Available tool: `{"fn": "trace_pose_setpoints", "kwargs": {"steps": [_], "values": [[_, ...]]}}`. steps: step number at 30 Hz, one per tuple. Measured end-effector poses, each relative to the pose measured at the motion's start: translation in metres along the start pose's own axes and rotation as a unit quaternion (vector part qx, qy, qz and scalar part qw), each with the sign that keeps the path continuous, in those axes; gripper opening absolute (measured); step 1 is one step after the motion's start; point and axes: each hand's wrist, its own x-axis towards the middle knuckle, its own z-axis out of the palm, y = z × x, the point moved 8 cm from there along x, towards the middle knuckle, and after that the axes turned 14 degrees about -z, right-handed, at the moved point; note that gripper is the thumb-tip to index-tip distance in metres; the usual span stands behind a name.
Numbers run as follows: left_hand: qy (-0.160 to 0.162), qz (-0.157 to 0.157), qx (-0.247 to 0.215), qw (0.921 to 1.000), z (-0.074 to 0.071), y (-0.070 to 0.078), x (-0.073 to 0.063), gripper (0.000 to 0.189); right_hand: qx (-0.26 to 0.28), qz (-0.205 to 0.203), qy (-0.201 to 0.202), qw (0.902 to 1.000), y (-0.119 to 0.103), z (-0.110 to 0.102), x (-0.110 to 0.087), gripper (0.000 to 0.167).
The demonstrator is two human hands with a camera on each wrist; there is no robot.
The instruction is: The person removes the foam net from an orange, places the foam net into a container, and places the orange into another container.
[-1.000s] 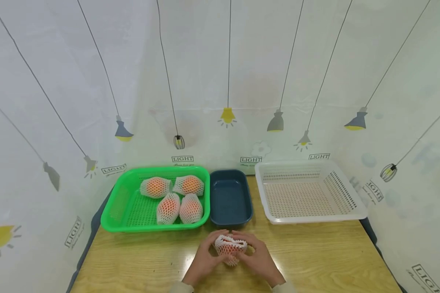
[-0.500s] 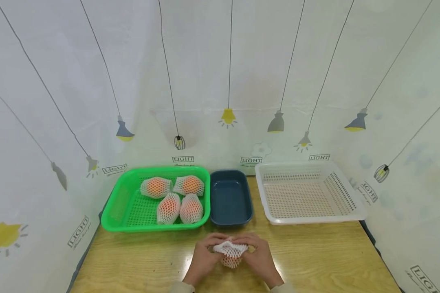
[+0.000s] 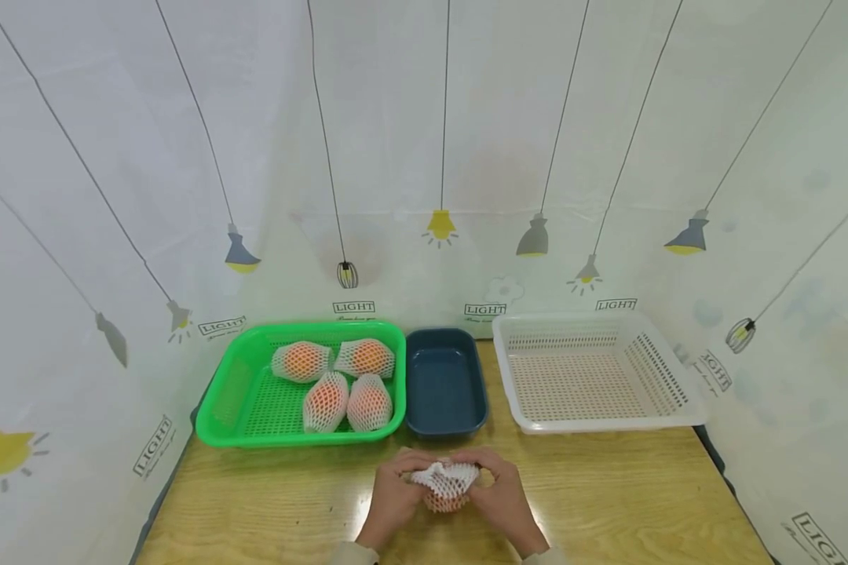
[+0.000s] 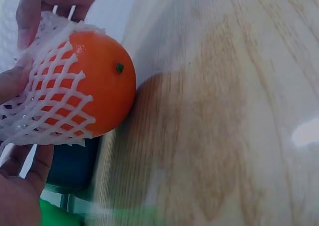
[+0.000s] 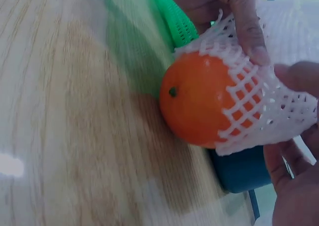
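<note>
An orange (image 4: 110, 81) partly covered by a white foam net sleeve (image 3: 452, 477) is between the two hands near the table's front. Its stem end is bare in both wrist views, facing the table side, while the netting is bunched at the other end. My left hand (image 3: 392, 502) pinches the left side of the sleeve with thumb and fingers. On the right side, my right hand (image 3: 503, 501) pinches the sleeve likewise. In the right wrist view the netting (image 5: 249, 96) is stretched over part of the fruit, with a hand on each side.
Several netted oranges (image 3: 327, 402) lie in a green basket (image 3: 215, 424) at the left. A dark blue tray (image 3: 447, 392) stands beside it, behind the hands. To the right is a white perforated basket (image 3: 579, 384). All stand on a wooden table (image 3: 629, 494).
The sleeve's open top, upright between the fingers a second ago, has been squashed and gathered. More of the orange's near lower side shows below the bunched netting. The hands stay in nearly the same place.
</note>
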Motion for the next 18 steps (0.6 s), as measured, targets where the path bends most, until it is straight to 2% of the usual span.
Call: {"fn": "trace_pose_setpoints", "kwargs": {"steps": [2,4,9,13,18], "values": [[0.007,0.0,-0.003,1.0,-0.002,-0.001,0.0,0.042,-0.007,0.011,-0.022,0.9997,0.003,0.001,-0.002,0.046],[0.014,-0.006,-0.011,0.9998,-0.004,-0.003,-0.001,0.038,-0.006,0.045,-0.051,0.9977,0.011,0.004,-0.006,0.055],[0.019,-0.044,-0.032,0.9983,-0.006,-0.009,-0.001,0.029,0.013,0.153,-0.133,0.9792,0.04,0.017,-0.025,0.087],[0.013,-0.082,-0.043,0.9957,-0.006,-0.016,0.0,0.031,-0.005,0.16,-0.173,0.9718,0.05,0.024,-0.034,0.097],[0.003,-0.09,-0.064,0.9939,-0.004,-0.02,0.0,0.032,-0.054,0.154,-0.178,0.9703,0.05,0.023,-0.035,0.091]]}}
